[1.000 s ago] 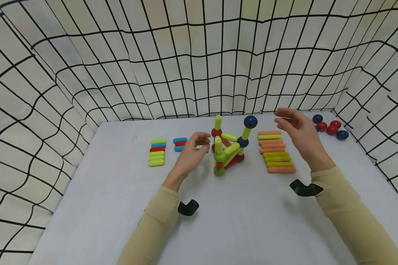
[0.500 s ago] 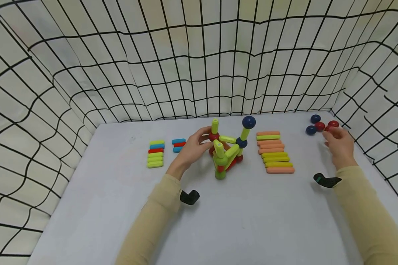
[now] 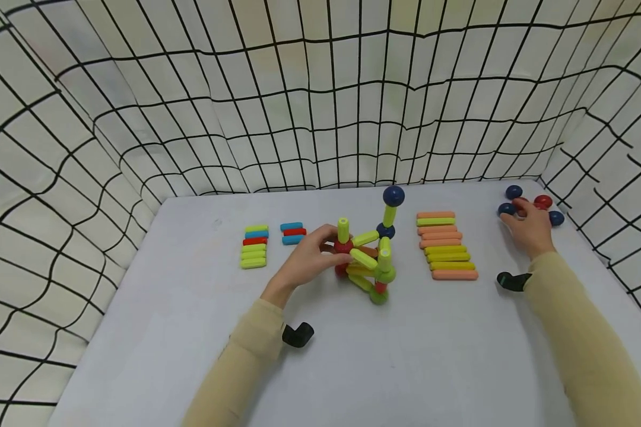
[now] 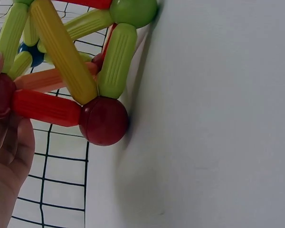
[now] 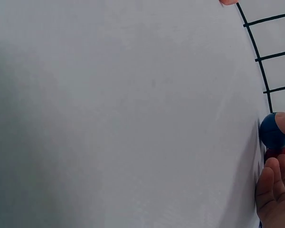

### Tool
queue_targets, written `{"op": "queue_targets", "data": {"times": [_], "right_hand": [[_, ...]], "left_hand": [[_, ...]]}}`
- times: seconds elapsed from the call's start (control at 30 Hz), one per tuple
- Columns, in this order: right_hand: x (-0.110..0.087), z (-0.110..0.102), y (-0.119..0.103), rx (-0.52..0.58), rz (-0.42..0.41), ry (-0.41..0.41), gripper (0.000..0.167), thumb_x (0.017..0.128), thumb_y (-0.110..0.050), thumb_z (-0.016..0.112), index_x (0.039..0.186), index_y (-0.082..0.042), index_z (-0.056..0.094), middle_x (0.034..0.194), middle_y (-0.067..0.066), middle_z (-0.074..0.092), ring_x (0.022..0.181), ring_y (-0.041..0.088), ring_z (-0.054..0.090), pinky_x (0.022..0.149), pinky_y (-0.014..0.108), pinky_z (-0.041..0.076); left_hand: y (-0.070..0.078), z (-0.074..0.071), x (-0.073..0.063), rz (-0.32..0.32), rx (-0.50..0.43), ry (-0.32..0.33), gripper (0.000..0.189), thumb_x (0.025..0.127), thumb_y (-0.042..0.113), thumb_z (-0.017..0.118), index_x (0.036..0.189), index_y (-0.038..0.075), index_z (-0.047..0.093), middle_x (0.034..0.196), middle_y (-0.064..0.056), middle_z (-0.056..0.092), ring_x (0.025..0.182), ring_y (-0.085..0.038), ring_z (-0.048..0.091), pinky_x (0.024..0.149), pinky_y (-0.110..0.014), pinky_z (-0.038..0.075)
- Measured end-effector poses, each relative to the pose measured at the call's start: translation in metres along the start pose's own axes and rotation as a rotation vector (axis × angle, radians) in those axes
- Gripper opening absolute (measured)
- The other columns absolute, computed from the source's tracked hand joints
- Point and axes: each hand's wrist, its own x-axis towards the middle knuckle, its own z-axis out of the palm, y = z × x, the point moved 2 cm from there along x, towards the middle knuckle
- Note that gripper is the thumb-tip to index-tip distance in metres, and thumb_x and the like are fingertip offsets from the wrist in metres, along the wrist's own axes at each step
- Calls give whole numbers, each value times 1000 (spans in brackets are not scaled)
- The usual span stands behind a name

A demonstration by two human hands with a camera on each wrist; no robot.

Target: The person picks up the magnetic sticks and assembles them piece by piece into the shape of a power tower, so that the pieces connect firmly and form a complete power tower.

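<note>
In the head view my left hand pinches an upper red ball of a ball-and-stick construction toy structure. The left wrist view shows this red ball between thumb and fingers, with a red stick, a yellow stick and a lower red ball beside it. One light green stick topped by a dark blue ball stands up from the structure. At the far right my right hand reaches among loose balls. Its thumb overlaps a blue ball; the fingers lie near a red ball, apart from the thumb.
Orange and yellow sticks lie in a column right of the structure. Left of it are short sticks in green, blue and red, and a smaller group. Black-lined white netting or cloth encloses the white table.
My left hand has taken hold of the structure's red ball and turned the structure, its green-ball corner swinging right. My right hand has moved to the loose balls, then slightly left among them.
</note>
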Motion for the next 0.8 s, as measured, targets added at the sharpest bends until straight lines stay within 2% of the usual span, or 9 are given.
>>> {"op": "queue_targets", "data": {"times": [0.13, 0.27, 0.37, 0.47, 0.57, 0.63, 0.73, 0.8], "right_hand": [[1, 0, 2, -23, -1, 9, 66, 101, -36, 48, 152, -1, 27, 139, 36, 33, 130, 50, 27, 107, 63, 28], [3, 2, 4, -35, -18, 19, 62, 99, -33, 54, 148, 1, 35, 139, 36, 35, 128, 50, 30, 106, 64, 29], [3, 4, 5, -46, -43, 39, 59, 98, -30, 57, 143, 4, 40, 139, 35, 39, 124, 49, 37, 105, 62, 32], [2, 8, -1, -30, -56, 44, 61, 99, -33, 56, 145, 4, 39, 141, 32, 40, 122, 46, 42, 104, 59, 36], [-3, 14, -20, 20, -60, 39, 69, 98, -43, 53, 148, -1, 34, 144, 27, 41, 125, 42, 42, 103, 56, 39], [-11, 18, -40, 66, -79, 24, 72, 96, -49, 53, 149, -4, 33, 145, 24, 41, 128, 40, 41, 104, 55, 40], [-30, 23, -79, 146, -163, -40, 72, 94, -52, 56, 148, -9, 36, 145, 20, 43, 132, 38, 41, 107, 57, 37], [-48, 28, -105, 211, -226, -115, 70, 93, -51, 60, 147, -12, 39, 144, 16, 44, 131, 35, 42, 108, 56, 36]], "left_hand": [[1, 4, -4, 38, 35, 55, 38, 85, 18, 77, 117, 8, 59, 112, -4, 62, 100, -20, 60, 90, -34, 53], [4, 8, -6, 63, 73, 119, 36, 84, 17, 78, 114, 7, 60, 110, -4, 63, 98, -20, 60, 89, -32, 53], [5, 11, -6, 50, 105, 174, 39, 84, 17, 78, 116, 5, 59, 111, -5, 62, 100, -19, 59, 88, -31, 54], [7, 15, -3, 19, 130, 233, 42, 84, 18, 79, 118, 3, 58, 112, -7, 60, 103, -20, 56, 86, -32, 54], [8, 19, 3, -11, 152, 294, 44, 84, 19, 79, 119, 3, 57, 112, -8, 60, 102, -21, 56, 85, -32, 54], [10, 22, 7, -18, 165, 331, 45, 84, 20, 79, 120, 2, 57, 111, -9, 59, 101, -21, 56, 83, -31, 55], [12, 25, 12, -13, 173, 372, 46, 85, 20, 78, 121, 1, 57, 110, -10, 59, 99, -21, 56, 81, -29, 55], [13, 26, 14, -9, 160, 383, 47, 85, 21, 78, 122, 1, 56, 111, -9, 58, 99, -21, 56, 80, -29, 54]]}}
